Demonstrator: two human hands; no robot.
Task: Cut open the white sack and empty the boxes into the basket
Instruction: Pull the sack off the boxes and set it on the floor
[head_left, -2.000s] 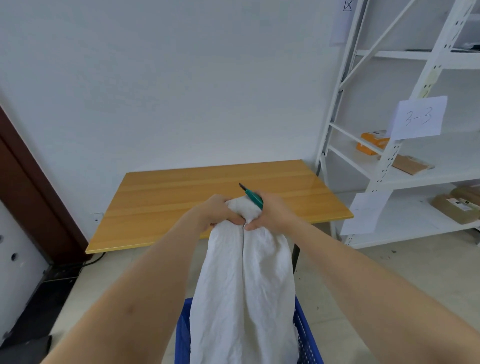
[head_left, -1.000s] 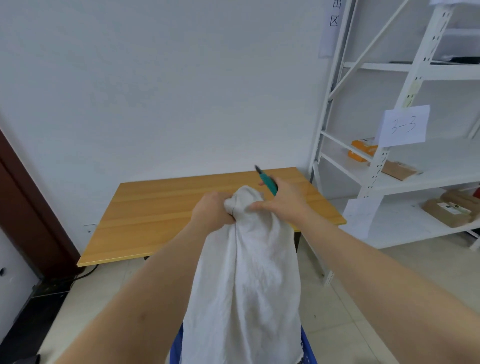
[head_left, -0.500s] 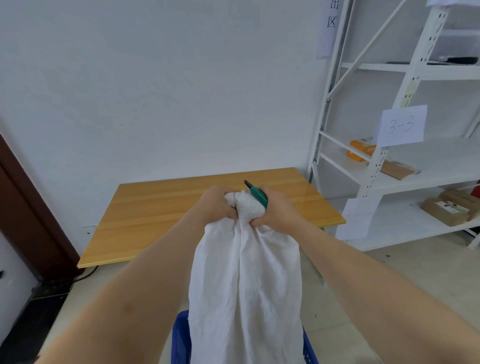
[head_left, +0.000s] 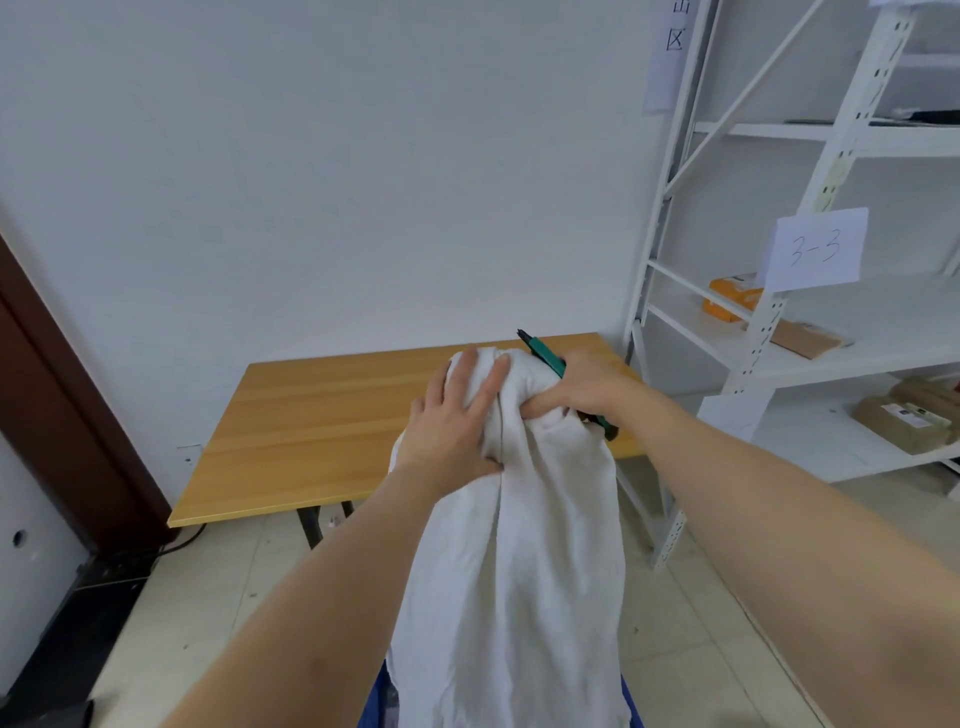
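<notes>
A: White cloth bunched under both hands. Left hand (head_left: 451, 423) lies over the top of the sack (head_left: 511, 545), fingers (head_left: 488, 387) straight and spread, pressing the fabric rather than gripping. Right hand (head_left: 582, 387) has its fingers curled round a fistful of the sack's top and round the green cutter (head_left: 550, 364) as well, tip pointing up and away.

B: Where's the sack relative to the basket?

A: Held up and hanging long, lower end dropping toward the blue basket (head_left: 631, 706), of which only slivers show at the bottom edge. No boxes visible; can't tell whether any remain inside.

B: So the step is shaking it out. Advice?

A: Judgement only: left hand should take a proper grip before any shake, since a flat palm won't hold the cloth. Keep the sack's open end over the basket. Better to park the cutter; a blade shared with a fabric grip is a risk, though whether the blade is out can't be made out.

B: Surroundings?

A: Wooden counter (head_left: 322, 415) beyond the hands, against a white wall. White metal shelving (head_left: 753, 332) to the right, with an orange box (head_left: 730, 301), brown parcels and a paper label reading 3-3 (head_left: 821, 252). Tiled floor, dark door frame at left.
</notes>
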